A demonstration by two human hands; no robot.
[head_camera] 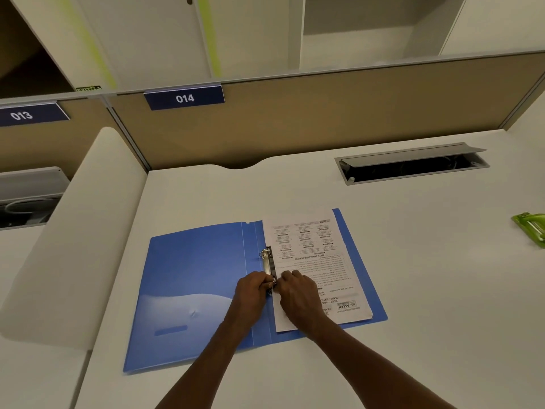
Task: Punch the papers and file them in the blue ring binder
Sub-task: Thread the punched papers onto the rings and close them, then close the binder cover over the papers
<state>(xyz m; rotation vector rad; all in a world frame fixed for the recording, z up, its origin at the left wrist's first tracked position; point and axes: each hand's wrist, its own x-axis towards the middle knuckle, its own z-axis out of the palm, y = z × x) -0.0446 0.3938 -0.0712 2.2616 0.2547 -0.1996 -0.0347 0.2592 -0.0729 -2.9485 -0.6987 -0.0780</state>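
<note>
The blue ring binder [194, 278] lies open and flat on the white desk. A stack of printed papers [312, 255] rests on its right half, the text upside down to me. The metal ring mechanism [267, 261] runs along the spine at the papers' left edge; its far ring stands visible. My left hand [250, 293] and my right hand [298, 293] meet at the near ring, fingers curled and pinching it from both sides. The near ring itself is hidden under my fingers.
A green hole punch [530, 228] lies at the desk's far right edge. An open cable tray [413, 166] sits in the desk at the back right. A beige partition [324, 119] labelled 014 closes the back, a white divider [76, 231] the left.
</note>
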